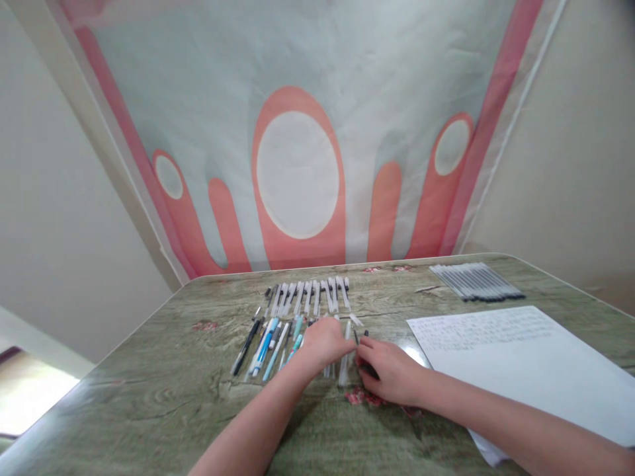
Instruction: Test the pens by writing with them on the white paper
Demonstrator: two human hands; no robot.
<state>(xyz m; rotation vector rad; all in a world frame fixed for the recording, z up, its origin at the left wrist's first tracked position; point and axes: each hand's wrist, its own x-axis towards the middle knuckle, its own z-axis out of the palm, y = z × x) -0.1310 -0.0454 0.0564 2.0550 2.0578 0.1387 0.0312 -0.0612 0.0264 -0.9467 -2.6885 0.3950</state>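
Pens [265,348] in a close row, just beside your left hand [325,340] at its 9 o'clock; some run in behind it. Your left fingers point down into the row, tips hidden, so I cannot tell how far open they are or whether they grip anything. Your right hand [387,370] is curled, its fingertips beside a dark slim piece [356,336]; held or merely touched, I cannot tell. Clear barrel [344,370] lies between your hands, towards 6 o'clock.

Likely trouble: the barrel looks smooth and round, so a knuckle brush could roll it. The pens lie tightly side by side; dragging your left wrist towards 9 o'clock could push several askew. Thin parts may slip if pinched off-centre (your own hands screen the view there).

Further out, clock centred between your hands: white pieces [307,297] stand ranked at 11, near enough that a long reach might scatter them. At 2, well apart, a flat bank of thin refills [476,282]. At 3, written paper [526,357]; your right forearm [471,400] crosses its near part, and could drag the sheet if it shifts. Wood-grain tabletop [149,396] beneath; patterned wall panel [297,53] at 12, beyond the far edge.
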